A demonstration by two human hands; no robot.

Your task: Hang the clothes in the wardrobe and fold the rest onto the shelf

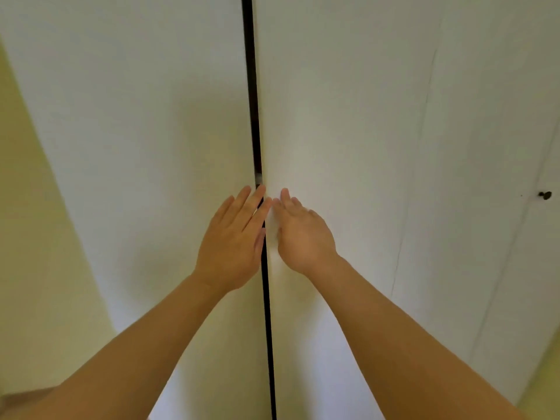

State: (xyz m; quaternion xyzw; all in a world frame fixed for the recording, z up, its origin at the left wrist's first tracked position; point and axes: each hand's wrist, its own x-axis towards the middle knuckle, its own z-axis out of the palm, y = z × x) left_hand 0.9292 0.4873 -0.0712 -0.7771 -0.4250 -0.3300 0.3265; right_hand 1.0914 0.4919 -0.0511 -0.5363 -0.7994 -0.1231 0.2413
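Two tall white wardrobe doors fill the view, the left door (pixel 145 140) and the right door (pixel 339 122), with a narrow dark gap (pixel 254 116) between them. My left hand (pixel 233 241) lies flat on the left door's inner edge, its fingertips reaching into the gap. My right hand (pixel 303 234) rests on the right door's inner edge, fingers pointing at the gap. Neither hand holds anything. No clothes are in view, and the wardrobe's inside is hidden.
A further white door (pixel 491 177) at the right carries a small dark knob (pixel 545 195). A pale yellow wall (pixel 33 237) stands at the left of the wardrobe, and a strip of the same wall shows at the lower right.
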